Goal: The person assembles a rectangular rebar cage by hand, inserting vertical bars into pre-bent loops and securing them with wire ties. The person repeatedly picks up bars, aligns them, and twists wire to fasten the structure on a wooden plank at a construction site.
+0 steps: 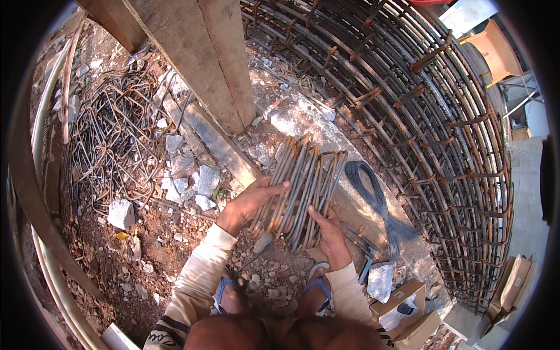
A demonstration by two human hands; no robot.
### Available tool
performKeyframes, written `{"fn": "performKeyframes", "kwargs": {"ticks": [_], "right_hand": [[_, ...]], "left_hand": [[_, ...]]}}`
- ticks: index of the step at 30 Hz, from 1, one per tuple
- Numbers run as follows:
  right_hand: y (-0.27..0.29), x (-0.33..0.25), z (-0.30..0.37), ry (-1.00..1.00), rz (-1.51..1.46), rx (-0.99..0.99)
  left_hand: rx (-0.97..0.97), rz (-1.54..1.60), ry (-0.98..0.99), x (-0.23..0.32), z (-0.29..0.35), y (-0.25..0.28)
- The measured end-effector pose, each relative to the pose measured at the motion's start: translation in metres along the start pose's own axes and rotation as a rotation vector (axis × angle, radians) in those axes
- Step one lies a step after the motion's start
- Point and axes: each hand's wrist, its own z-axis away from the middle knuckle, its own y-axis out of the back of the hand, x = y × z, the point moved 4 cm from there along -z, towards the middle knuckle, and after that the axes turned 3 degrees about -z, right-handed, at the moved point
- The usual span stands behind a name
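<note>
Far to my left a heap of bent steel loops [111, 140] lies on the red dirt among grey stones [121, 213], well apart from what I am working on. My left hand [248, 204] comes in from the lower left, forearm in a pale sleeve [198, 274] angled up and to the right, wrist bent, fingers [274, 188] curled over the left edge of a bundle of bent steel rods [303, 186], thumb lying along its face; that hand is closed on the bundle. The bundle stands tilted in front of me, its hooked ends pointing up and away, its lower end down near my feet in blue sandals [318, 286]. It sits between my two hands, touching both. My right hand [331, 230] reaches up from below, forearm nearly vertical, fingers wrapped round the lower right part of the same bundle and gripping it. Just right of the bundle a hank of thin dark tying wire [379, 204] lies on a concrete slab [303, 116]. Beyond it, a large round cage of steel bars [443, 134] curves along the right side. Cardboard boxes [408, 303] sit at lower right.
</note>
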Motion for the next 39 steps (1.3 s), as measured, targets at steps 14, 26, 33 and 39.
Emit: {"fn": "performKeyframes", "kwargs": {"ticks": [14, 26, 33, 39], "right_hand": [[-0.009, -0.005, 0.004, 0.057, -0.095, -0.034], [-0.009, -0.007, -0.012, 0.142, -0.304, -0.047], [0.004, 0.002, -0.004, 0.153, -0.410, 0.055], [-0.006, 0.006, -0.006, 0.265, -0.494, 0.009]], "left_hand": [[0.074, -0.169, -0.105, -0.022, -0.014, 0.013], [-0.144, -0.030, -0.016, 0.017, -0.039, 0.006], [-0.140, -0.190, -0.063, 0.010, -0.039, 0.006], [-0.129, -0.102, -0.184, 0.010, -0.035, 0.009]]}}
